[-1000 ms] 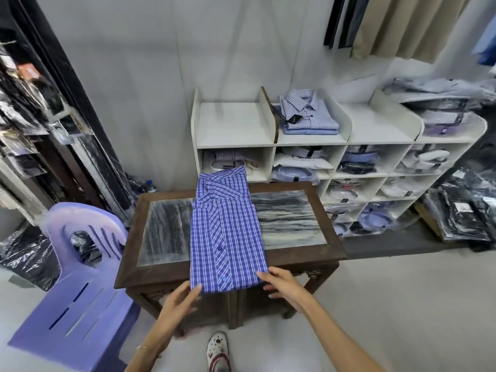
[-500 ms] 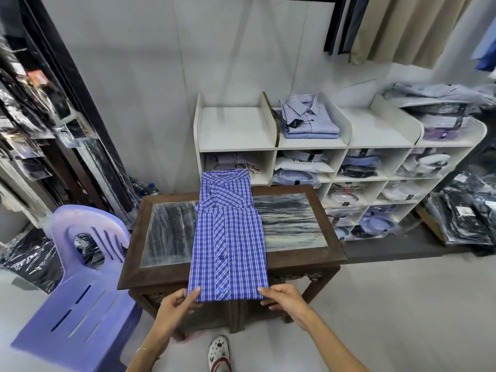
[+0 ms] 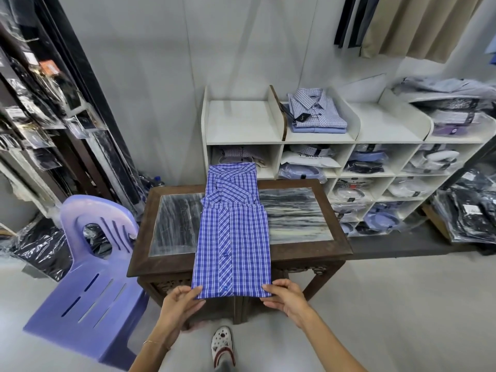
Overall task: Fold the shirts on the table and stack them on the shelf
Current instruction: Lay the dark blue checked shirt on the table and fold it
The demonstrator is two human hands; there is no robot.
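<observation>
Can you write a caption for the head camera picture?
Both hands pinch the blue shirt on the table.

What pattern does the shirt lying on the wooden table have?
A blue and white check, seen best in the head view on the folded long shirt.

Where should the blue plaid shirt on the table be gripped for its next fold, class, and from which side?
Probably at the two bottom corners of the blue plaid shirt, from the near table edge. That hem overhangs the edge, so fingers can slip beneath it. The left hand and right hand already pinch those corners, thumbs on top. The collar lies at the far end.
</observation>
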